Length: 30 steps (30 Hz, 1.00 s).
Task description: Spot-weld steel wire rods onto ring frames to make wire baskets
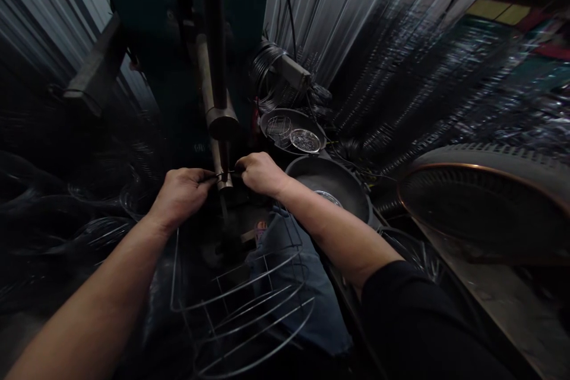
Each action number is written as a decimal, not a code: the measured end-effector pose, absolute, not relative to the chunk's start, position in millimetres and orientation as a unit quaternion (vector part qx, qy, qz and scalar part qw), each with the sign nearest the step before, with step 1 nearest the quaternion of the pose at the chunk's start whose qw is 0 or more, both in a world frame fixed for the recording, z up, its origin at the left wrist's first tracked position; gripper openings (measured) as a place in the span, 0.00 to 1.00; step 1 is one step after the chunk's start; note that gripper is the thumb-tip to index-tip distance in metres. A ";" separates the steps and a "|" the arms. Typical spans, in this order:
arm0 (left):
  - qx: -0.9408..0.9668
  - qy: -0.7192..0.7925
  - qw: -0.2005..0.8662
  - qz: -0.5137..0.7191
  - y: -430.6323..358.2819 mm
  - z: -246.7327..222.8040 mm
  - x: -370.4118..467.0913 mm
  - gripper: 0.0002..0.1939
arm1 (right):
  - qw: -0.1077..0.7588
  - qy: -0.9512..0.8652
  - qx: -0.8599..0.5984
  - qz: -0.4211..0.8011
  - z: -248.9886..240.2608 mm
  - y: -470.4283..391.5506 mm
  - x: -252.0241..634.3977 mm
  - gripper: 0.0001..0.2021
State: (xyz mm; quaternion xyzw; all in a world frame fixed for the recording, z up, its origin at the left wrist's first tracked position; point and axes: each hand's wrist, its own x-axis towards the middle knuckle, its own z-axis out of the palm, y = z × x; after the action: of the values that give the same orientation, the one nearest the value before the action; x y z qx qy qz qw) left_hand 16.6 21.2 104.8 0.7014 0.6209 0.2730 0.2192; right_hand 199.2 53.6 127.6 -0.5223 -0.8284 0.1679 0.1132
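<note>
My left hand [183, 191] and my right hand [259, 173] are closed, each pinching a thin wire part on its own side of the machine's metal tips. They hold the far end of a curved wire basket [249, 303], whose bent rods and crossbars hang back toward my lap. A machine with an upper metal rod [216, 29] and a lower metal arm [225, 180] stands before me. The wire passes between its upper tip and lower arm, close to my fingertips. The exact contact there is too dark to make out.
To the right stand a round pan [307, 169] with a wire ring inside and a farther pan [267, 116] holding round wire grids. Beyond lie wire coils [263, 65]. A large round fan [481, 208] is at far right. Stacked wire goods [409, 77] line the corrugated wall.
</note>
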 end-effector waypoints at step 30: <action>0.703 0.628 0.208 0.263 22.0 109.0 17.8 0.13 | 0.127 -0.833 -0.515 0.158 123.4 55.3 198.7 0.15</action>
State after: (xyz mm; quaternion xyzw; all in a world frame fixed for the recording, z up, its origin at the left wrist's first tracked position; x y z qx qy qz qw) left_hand 17.8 22.0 109.0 0.7026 0.6279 0.2626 0.2078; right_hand 198.7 55.3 123.4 -0.5147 -0.8330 0.1585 0.1265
